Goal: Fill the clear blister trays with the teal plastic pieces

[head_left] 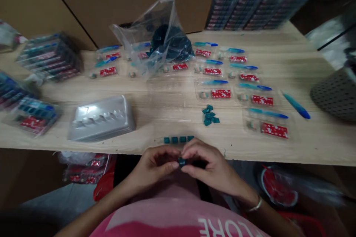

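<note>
The left hand [160,163] and right hand [207,161] held one dark teal piece [182,162] in a fingertip grip, in front of the surface [303,146]; four similar pieces [174,140] lay aligned just beyond.

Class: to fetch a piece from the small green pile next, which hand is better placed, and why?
Probably the right hand: it lies nearer the green pile than the left hand. Both hands hold one dark piece, so the right would first have to let go.
</note>
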`<state>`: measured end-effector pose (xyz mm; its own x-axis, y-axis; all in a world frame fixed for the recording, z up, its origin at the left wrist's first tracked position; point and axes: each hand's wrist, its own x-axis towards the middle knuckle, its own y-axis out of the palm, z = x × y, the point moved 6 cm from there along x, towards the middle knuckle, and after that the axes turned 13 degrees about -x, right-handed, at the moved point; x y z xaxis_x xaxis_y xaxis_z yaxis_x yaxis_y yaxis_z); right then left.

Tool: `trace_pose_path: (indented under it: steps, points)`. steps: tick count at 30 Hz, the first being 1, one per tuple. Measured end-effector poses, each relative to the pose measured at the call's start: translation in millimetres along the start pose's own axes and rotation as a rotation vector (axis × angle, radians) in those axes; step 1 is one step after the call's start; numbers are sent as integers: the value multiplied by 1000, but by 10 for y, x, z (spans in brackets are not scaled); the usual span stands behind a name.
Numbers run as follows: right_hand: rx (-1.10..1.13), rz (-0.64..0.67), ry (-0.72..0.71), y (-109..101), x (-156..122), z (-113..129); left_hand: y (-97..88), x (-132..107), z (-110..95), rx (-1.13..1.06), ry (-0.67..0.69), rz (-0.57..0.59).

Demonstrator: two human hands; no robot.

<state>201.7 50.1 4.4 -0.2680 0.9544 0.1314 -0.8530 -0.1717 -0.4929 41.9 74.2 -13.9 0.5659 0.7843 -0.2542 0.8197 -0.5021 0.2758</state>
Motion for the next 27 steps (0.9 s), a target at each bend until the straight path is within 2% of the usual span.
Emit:
trace_pose_path:
  steps: [3,8,10,15,17,20,22,27]
  points:
    - [-15,-55,-117,188,50,149,-17,-25,175,-274,-178,-54]
    - [-209,-125,-198,362,95,176,-171,-118,288,-500,-195,-152]
    - [-247,-93,-230,387,127,220,-202,-146,306,-549,-214,-181]
    - [-343,102,-284,433,307,328,-253,-152,326,-610,-358,-214]
    - [-458,123,-297,448,419,307,-347,-108,278,-444,-302,-233]
    - [-668,152,-338,518,582,215,-561,-48,138,18,-56,-363]
    - [-742,203,-350,587,657,139,-636,-40,74,282,75,-429]
    - [-797,215,-389,665,694,107,-612,-32,50,597,198,-378]
